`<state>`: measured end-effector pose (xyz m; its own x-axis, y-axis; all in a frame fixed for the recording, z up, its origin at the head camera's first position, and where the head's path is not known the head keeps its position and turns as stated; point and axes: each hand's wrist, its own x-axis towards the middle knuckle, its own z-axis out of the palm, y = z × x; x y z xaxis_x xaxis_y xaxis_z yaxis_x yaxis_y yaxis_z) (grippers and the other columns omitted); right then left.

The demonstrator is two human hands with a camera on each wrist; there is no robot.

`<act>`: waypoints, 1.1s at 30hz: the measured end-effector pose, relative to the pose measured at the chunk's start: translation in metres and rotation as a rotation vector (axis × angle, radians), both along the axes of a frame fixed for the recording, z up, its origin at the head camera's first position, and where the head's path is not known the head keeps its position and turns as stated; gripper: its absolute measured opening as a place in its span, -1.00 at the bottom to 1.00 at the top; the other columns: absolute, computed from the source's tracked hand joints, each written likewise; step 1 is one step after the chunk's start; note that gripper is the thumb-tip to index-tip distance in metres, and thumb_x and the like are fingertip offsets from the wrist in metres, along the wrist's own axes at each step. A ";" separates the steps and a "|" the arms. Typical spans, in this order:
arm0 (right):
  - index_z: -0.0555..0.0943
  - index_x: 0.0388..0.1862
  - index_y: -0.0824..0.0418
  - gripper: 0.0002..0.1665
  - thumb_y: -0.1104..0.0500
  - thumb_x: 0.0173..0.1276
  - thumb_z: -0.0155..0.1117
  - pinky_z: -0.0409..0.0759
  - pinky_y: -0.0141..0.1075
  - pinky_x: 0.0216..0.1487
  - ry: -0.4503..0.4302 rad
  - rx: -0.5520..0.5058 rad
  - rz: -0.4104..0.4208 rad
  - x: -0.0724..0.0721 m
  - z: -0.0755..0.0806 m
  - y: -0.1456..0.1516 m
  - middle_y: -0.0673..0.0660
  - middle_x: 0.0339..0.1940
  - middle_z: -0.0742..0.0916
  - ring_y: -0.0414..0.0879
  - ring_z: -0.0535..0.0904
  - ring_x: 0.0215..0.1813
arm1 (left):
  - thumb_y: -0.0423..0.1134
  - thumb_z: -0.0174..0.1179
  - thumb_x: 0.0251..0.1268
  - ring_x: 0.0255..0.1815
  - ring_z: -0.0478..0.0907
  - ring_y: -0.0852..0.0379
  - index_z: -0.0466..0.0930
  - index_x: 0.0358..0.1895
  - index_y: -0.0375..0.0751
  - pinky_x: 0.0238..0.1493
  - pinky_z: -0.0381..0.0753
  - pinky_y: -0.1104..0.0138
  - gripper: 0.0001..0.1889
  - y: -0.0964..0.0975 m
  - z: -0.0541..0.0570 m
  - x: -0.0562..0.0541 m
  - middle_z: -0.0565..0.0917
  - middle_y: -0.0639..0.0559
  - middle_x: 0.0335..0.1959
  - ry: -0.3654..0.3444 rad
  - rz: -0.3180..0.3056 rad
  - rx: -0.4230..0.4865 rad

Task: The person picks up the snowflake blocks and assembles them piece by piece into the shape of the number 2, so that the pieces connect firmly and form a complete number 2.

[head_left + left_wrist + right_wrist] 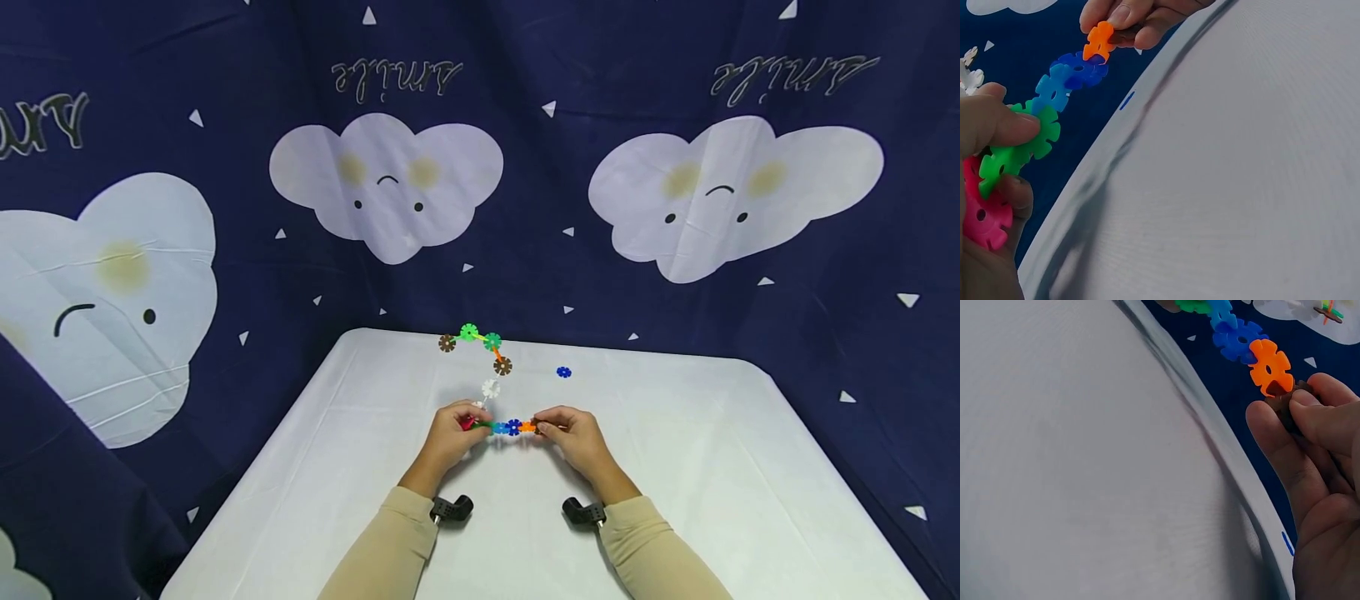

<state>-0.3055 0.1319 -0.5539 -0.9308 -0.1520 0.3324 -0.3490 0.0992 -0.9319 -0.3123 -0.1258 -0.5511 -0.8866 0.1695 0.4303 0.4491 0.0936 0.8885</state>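
Note:
A chain of notched plastic snowflake discs is stretched between my two hands above the table. My left hand (pixel 453 429) pinches a green disc (pixel 1046 140) between thumb and fingers, with a pink disc (pixel 988 219) close against the palm. From there a light blue disc (pixel 1054 90), a dark blue disc (pixel 513 427) and an orange disc (pixel 1269 365) follow in line. At the orange one's far side, my right hand (pixel 576 435) pinches a brown disc (pixel 1284 411), partly covered by the fingertips. Beyond the left hand, the chain runs on through white discs (pixel 491 388).
Farther back, the chain curves left through brown (pixel 502 366), teal (pixel 492 341) and bright green (pixel 468 332) discs to another brown disc (pixel 447 343). One loose blue disc (pixel 564 372) lies on the white table (pixel 675 483) at the back right. Dark blue printed cloth (pixel 540 292) hangs behind.

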 end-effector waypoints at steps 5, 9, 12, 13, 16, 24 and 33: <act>0.74 -0.06 0.51 -0.82 0.54 0.37 0.38 0.77 -0.24 -0.11 0.028 0.010 0.008 0.000 0.000 -0.001 0.35 -0.13 0.81 0.00 0.79 -0.12 | -0.74 0.40 0.04 -0.08 0.64 -0.22 0.73 -0.25 -0.56 -0.04 0.71 0.26 -0.81 0.002 0.010 0.007 0.74 -0.33 -0.19 0.018 0.033 -0.044; 0.68 0.09 0.53 -0.72 0.49 0.42 0.38 0.75 -0.26 -0.03 0.040 0.021 0.020 -0.002 0.001 0.003 0.37 -0.01 0.79 0.06 0.77 -0.02 | -0.73 0.39 0.05 -0.08 0.64 -0.27 0.72 -0.26 -0.58 -0.01 0.72 0.18 -0.83 0.002 0.025 0.018 0.73 -0.36 -0.20 0.043 0.039 -0.047; 0.65 0.16 0.52 -0.67 0.47 0.45 0.35 0.69 -0.35 0.06 0.052 0.019 -0.008 -0.005 0.001 0.008 0.39 0.07 0.76 0.20 0.72 0.08 | -0.73 0.39 0.05 -0.09 0.64 -0.27 0.72 -0.28 -0.58 -0.01 0.72 0.17 -0.84 0.001 0.030 0.022 0.73 -0.36 -0.22 0.066 0.047 -0.039; 0.66 0.16 0.51 -0.68 0.46 0.46 0.35 0.67 -0.38 0.07 0.058 0.025 -0.031 -0.006 0.000 0.009 0.38 0.07 0.76 0.24 0.71 0.09 | -0.73 0.39 0.04 -0.09 0.64 -0.27 0.72 -0.28 -0.58 -0.01 0.72 0.18 -0.84 0.001 0.030 0.022 0.73 -0.36 -0.22 0.074 0.055 -0.037; 0.70 0.14 0.44 -0.70 0.42 0.47 0.37 0.65 -0.35 0.11 0.072 0.117 -0.154 -0.012 0.000 0.012 0.33 0.07 0.77 0.25 0.70 0.11 | -0.74 0.39 0.04 -0.09 0.65 -0.24 0.73 -0.28 -0.57 -0.02 0.72 0.18 -0.83 0.000 0.030 0.022 0.73 -0.35 -0.22 0.085 0.066 -0.034; 0.63 0.27 0.44 -0.53 0.35 0.40 0.36 0.38 0.26 0.36 0.134 0.586 -0.329 -0.041 -0.001 0.022 0.44 0.28 0.64 0.42 0.50 0.31 | -0.73 0.40 0.05 -0.10 0.64 -0.18 0.73 -0.26 -0.57 -0.06 0.73 0.17 -0.83 -0.001 0.031 0.023 0.73 -0.33 -0.20 0.054 0.076 -0.056; 0.39 0.58 0.27 -0.41 0.12 0.66 0.05 -0.01 0.40 0.44 0.046 0.983 -0.309 -0.083 0.001 0.026 0.30 0.67 0.26 0.46 0.13 0.53 | -0.70 0.45 0.03 -0.06 0.65 -0.18 0.78 -0.29 -0.45 -0.01 0.72 0.20 -0.81 -0.002 -0.003 -0.004 0.77 -0.20 -0.21 0.033 0.082 -0.051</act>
